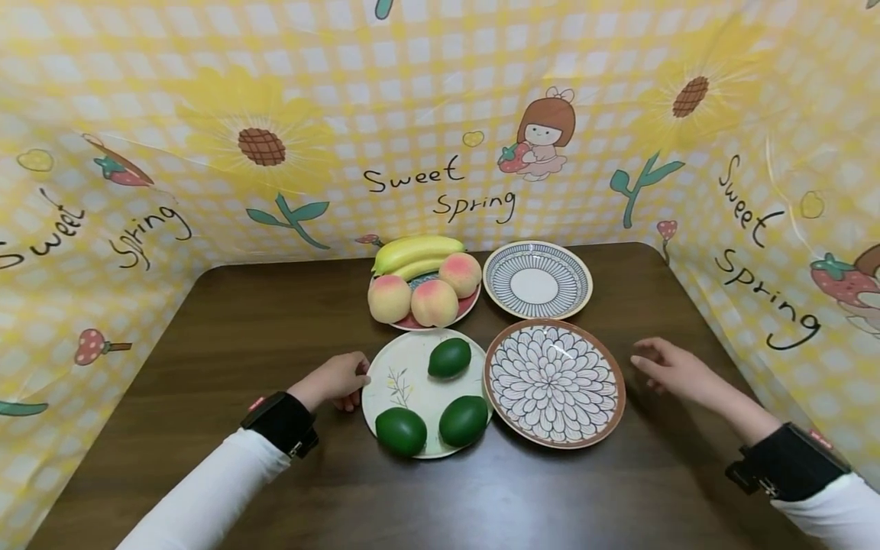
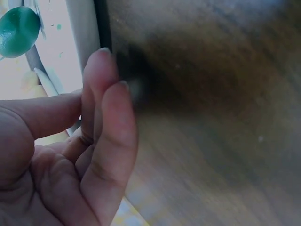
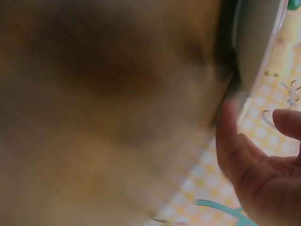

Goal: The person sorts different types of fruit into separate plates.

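Observation:
My left hand (image 1: 354, 376) rests on the dark wooden table (image 1: 275, 321) at the left rim of a pale plate (image 1: 412, 367), fingers loosely curled and holding nothing. Three green fruits lie on that plate (image 1: 450, 357) (image 1: 401, 431) (image 1: 464, 420). In the left wrist view the fingers (image 2: 106, 127) are bent beside the plate rim (image 2: 83, 33), with one green fruit (image 2: 18, 24) beyond. My right hand (image 1: 649, 363) is relaxed and empty, just right of a brown-rimmed flower-pattern plate (image 1: 554, 382). The right wrist view is blurred; it shows my fingers (image 3: 235, 146) near a plate's edge (image 3: 256, 47).
Behind stand a red plate (image 1: 469, 309) with three peaches (image 1: 435, 302) and bananas (image 1: 415, 250), and a bare striped plate (image 1: 537, 279). A yellow printed cloth screen (image 1: 440, 114) walls the table on three sides.

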Tool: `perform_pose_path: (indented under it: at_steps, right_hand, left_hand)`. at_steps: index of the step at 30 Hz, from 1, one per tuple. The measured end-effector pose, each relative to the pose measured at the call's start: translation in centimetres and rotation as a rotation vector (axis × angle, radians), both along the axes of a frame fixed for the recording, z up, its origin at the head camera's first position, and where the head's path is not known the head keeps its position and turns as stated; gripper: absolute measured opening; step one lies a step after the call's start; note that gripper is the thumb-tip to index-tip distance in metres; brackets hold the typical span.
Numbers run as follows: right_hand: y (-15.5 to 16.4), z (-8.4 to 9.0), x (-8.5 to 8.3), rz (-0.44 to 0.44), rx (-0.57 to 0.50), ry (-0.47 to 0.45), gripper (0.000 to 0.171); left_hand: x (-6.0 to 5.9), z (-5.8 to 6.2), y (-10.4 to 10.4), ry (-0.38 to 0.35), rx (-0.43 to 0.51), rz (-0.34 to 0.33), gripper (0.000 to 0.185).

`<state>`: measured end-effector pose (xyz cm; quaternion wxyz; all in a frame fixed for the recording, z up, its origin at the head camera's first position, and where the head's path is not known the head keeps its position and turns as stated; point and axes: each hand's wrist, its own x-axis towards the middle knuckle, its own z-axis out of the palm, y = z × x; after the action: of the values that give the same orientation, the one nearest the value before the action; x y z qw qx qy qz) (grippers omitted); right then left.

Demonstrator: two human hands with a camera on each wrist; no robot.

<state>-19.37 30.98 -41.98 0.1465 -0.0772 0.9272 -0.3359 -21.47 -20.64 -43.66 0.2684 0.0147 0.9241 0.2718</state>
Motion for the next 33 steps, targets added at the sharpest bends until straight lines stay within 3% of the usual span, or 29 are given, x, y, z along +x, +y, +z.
perform_pose_path:
  at_steps: [5, 9, 11, 14, 16, 19, 21, 23, 26, 29, 33]
  right_hand:
    - [0.2, -2.1, 0.6, -0.049, -0.29, -0.31, 0.059]
    - [-0.2, -3.0, 0.7, -0.042, -0.413, -0.409, 0.06]
    - [-0.2, -3.3, 0.8, -0.032, -0.446, -0.422, 0.059]
    - [-0.3, -3.4, 0.7, -0.014, -0.479, -0.425, 0.058]
    - [-0.4, -3.5, 0.6, 0.0, -0.499, -0.419, 0.057]
    - [-0.6, -3.4, 0.4, 0.002, -0.517, -0.41, 0.056]
    - [-0.7, -3.4, 0.3, -0.007, -0.517, -0.399, 0.055]
    - [-0.7, -3.4, 0.4, -0.028, -0.503, -0.392, 0.055]
    - [-0.8, -3.3, 0.6, -0.052, -0.475, -0.388, 0.055]
    - [-0.9, -3.4, 0.8, -0.062, -0.468, -0.387, 0.055]
    - [-1.2, -3.4, 0.8, -0.067, -0.492, -0.377, 0.054]
  left_hand:
    - [0.3, 0.0, -0.2, 0.014, 0.021, 0.008, 0.012]
    - [0.1, 0.0, -0.2, 0.005, 0.006, -0.016, 0.024]
    - [-0.4, 0.6, -0.2, 0.015, 0.002, -0.03, 0.037]
    - [-1.9, 2.6, -0.2, 0.083, -0.006, -0.034, 0.062]
    - [-3.2, 4.3, 0.0, 0.171, -0.027, -0.034, 0.075]
    - [-5.5, 6.5, 0.8, 0.308, -0.087, -0.055, 0.087]
    - [-7.0, 7.2, 1.6, 0.377, -0.13, -0.094, 0.091]
    - [-8.2, 7.3, 2.5, 0.388, -0.152, -0.127, 0.094]
    - [-9.3, 6.5, 3.6, 0.366, -0.197, -0.164, 0.098]
    - [-9.6, 5.3, 4.1, 0.362, -0.241, -0.158, 0.098]
    - [-9.4, 4.2, 4.3, 0.404, -0.234, -0.119, 0.098]
